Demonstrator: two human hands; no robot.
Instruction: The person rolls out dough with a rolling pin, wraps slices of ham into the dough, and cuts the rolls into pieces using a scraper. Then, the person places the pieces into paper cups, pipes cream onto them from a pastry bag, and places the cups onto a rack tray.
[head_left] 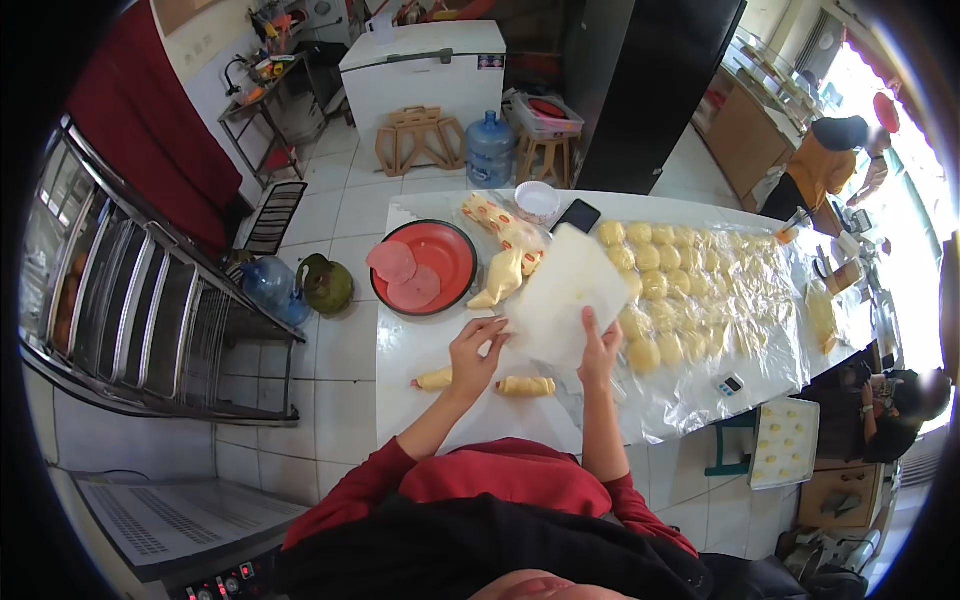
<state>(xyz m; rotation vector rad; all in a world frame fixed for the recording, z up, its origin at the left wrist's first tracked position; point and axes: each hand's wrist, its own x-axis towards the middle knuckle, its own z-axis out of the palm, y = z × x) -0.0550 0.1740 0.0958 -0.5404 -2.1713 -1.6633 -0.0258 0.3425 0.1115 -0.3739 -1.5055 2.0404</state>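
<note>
Clearly, in the head view, the right hand [598,350] is closed on the lower right part of a white sheet [568,295], with the thumb laid on its upper face and the other fingers hidden behind. The left hand [478,352] has its fingers bent and their tips close together at the left edge of this sheet; whether they really pinch it, I cannot tell. The sheet is above the white table [450,425], between a piping bag [503,272] and many dough balls [655,285], which are under clear plastic [760,310].

Nearer to the body, one filled roll [527,386] lies between the two forearms, and another roll [434,379] is partly behind the left wrist. A red plate [452,252] with pink round slices [413,285] stands at the left side of the table. Beyond the sheet are a white bowl [537,200] and a dark phone [576,216]. A small timer [730,384] rests on the plastic at the right.
</note>
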